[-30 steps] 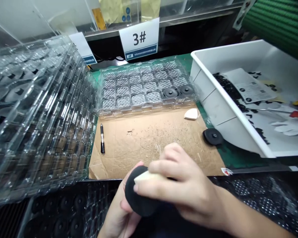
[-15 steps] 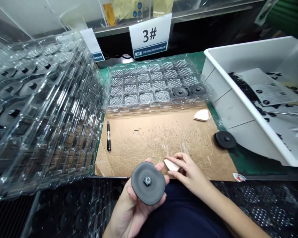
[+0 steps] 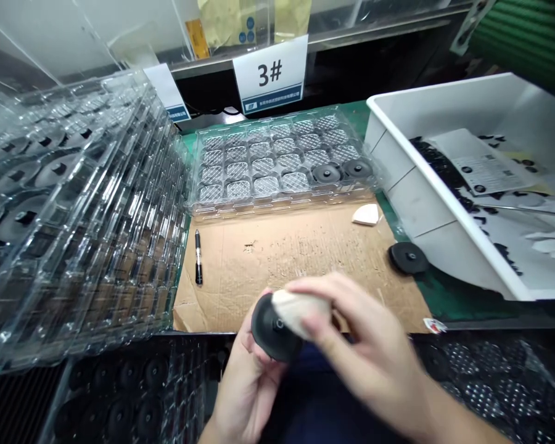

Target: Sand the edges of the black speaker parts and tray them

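My left hand is closed round a black rubber-looking disc with a small raised stud at its centre, its face turned up toward me. Pinched in my right hand is a white wedge-shaped sponge, pressed against the disc's upper right face and blurred by motion. On the brown cardboard beyond my hands lies a second white wedge. Another black disc rests at the right edge of the cardboard. A clear compartment tray behind holds two black discs in its front right pockets.
Tall stacked clear trays with discs stand at left. A pen lies on the cardboard. The white bin at right contains black bits, paper and a thin metal tool. Below the table edge are more trays with discs.
My right hand has brought the white sponge from beside the disc onto its face. The disc has tilted in my left hand. The whole view has shifted slightly.
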`<state>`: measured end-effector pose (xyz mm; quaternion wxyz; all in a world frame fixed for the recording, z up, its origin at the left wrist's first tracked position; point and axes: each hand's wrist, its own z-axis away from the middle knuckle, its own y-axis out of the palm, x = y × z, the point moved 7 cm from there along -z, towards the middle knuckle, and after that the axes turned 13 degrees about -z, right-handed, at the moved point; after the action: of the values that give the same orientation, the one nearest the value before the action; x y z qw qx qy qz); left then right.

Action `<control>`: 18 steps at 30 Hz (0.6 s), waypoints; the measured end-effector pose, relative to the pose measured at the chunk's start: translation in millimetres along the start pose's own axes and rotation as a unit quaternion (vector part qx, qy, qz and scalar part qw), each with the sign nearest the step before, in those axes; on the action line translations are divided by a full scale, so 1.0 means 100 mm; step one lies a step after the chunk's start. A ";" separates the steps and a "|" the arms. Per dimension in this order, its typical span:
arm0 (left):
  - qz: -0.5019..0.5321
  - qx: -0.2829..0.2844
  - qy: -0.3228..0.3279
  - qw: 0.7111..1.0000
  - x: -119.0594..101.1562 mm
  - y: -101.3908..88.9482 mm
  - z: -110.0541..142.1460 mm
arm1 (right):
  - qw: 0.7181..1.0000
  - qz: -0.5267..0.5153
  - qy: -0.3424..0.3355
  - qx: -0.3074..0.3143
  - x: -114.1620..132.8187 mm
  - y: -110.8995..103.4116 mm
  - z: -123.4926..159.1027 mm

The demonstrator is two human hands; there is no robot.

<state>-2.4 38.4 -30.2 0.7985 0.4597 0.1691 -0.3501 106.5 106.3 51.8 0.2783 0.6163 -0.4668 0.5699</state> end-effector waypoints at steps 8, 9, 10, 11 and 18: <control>-0.062 -0.051 0.034 0.996 0.00 -0.06 0.00 | 0.995 0.021 -0.024 0.094 0.17 0.33 -0.14; -0.059 -0.048 0.029 0.997 0.00 -0.03 0.00 | 0.997 0.016 -0.051 0.058 0.20 0.29 -0.14; -0.055 -0.050 0.025 0.997 -0.01 -0.01 0.00 | 0.997 0.003 -0.071 0.041 0.22 0.27 -0.13; -0.051 -0.056 0.024 0.997 -0.03 0.00 0.00 | 0.996 -0.016 -0.074 0.053 0.23 0.26 -0.11; -0.058 -0.070 0.031 0.995 -0.10 0.05 0.02 | 0.991 0.047 0.062 0.112 0.04 0.02 0.03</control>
<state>-6.2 42.6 -20.4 0.8013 0.4032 0.2440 -0.3686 105.4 101.9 55.1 0.2091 0.5844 -0.4105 0.6680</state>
